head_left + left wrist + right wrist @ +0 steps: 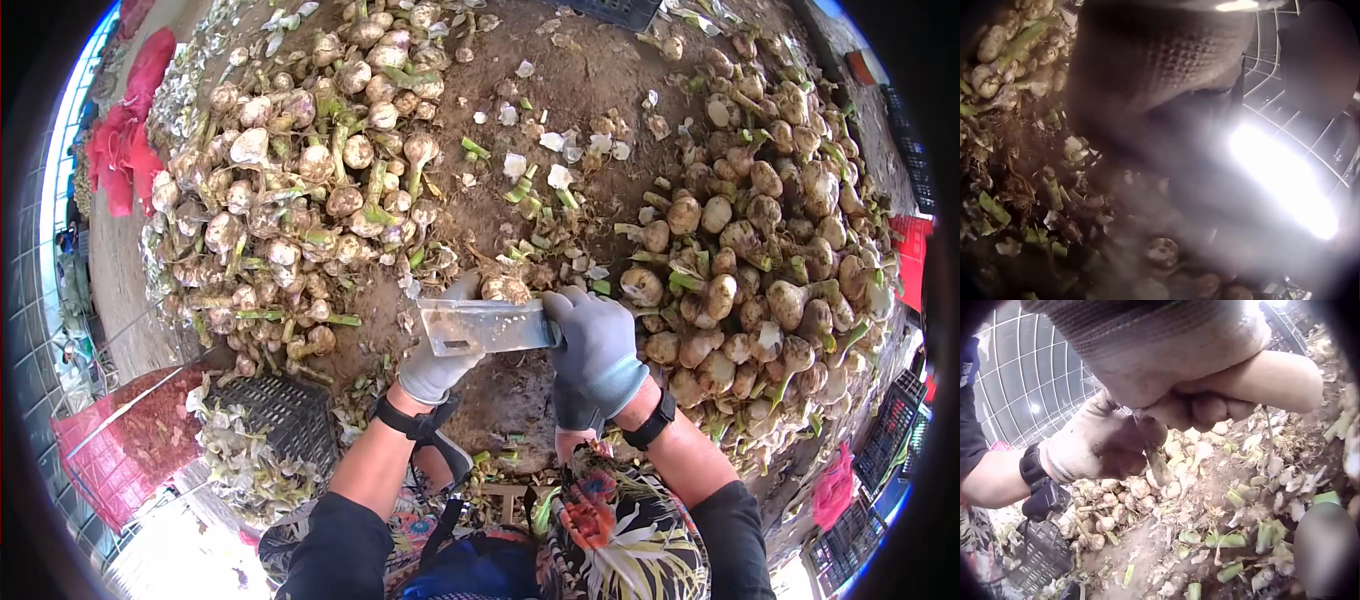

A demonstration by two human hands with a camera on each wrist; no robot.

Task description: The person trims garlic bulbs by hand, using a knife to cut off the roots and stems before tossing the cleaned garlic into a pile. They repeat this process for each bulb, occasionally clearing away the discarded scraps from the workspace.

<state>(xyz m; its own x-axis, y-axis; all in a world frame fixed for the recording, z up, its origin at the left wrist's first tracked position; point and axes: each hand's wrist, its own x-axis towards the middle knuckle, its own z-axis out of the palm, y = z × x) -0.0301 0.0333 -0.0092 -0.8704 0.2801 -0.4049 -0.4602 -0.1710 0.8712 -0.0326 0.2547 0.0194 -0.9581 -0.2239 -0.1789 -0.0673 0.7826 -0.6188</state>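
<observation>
The right hand [597, 338], in a grey glove, grips a cleaver [485, 328] with a broad, wet-looking blade. In the right wrist view its pale wooden handle [1279, 380] sticks out of the fist. The gloved left hand [440, 370] is partly hidden behind the blade and holds a garlic bulb [506, 288], which shows just past the blade's far edge. From the right wrist, the left hand [1088, 440] appears with fingers curled, close by the right hand. In the left wrist view the glove [1172, 56] is dark and blurred by glare.
Garlic with stalks lies in a large heap [320, 190] on the left; a heap of trimmed bulbs [760, 250] is on the right. Cut stalks [525, 185] and peels litter the ground between. A black crate [280, 410] and a red mesh sack [130, 440] stand at lower left.
</observation>
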